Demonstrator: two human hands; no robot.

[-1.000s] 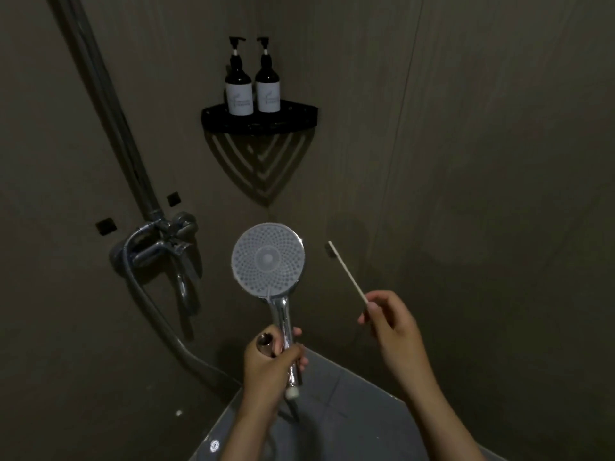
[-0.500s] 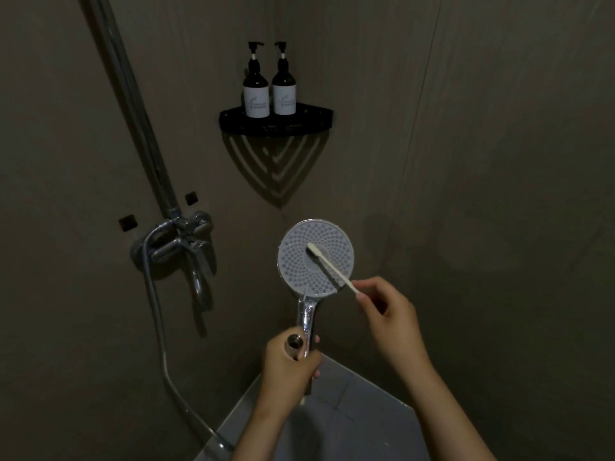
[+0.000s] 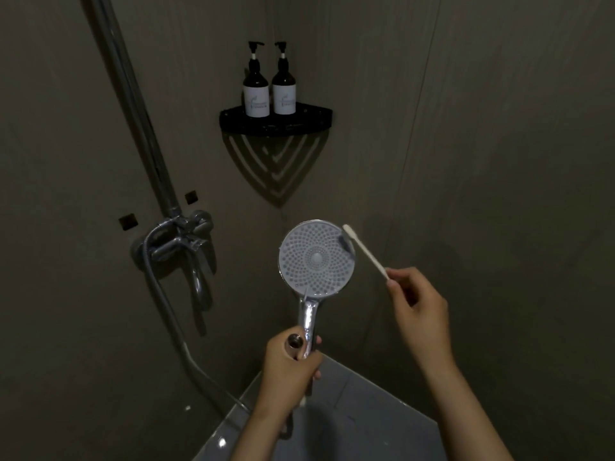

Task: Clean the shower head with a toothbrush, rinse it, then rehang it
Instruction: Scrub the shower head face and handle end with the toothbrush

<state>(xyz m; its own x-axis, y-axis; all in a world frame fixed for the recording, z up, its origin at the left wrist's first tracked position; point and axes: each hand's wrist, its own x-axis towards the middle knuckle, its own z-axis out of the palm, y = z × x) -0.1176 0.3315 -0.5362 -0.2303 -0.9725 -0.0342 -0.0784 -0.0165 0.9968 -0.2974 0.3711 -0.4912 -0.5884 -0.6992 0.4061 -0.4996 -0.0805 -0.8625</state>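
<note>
The left hand (image 3: 291,364) has its fingers wrapped around the chrome handle of the shower head (image 3: 316,259), held upright mid-scene. The right hand (image 3: 417,306) pinches the toothbrush (image 3: 364,251), bristles at the face's right rim. The head looks rigid, probably slippery; the handle is the safest hold.

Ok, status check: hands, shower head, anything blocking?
Left hand grips shower head handle. Right hand holds toothbrush, bristles at face's upper-right edge. Nothing in the way.

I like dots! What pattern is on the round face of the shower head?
Rings of small dots around a plain centre, on the pale grey shower head. The head view shows it.
</note>
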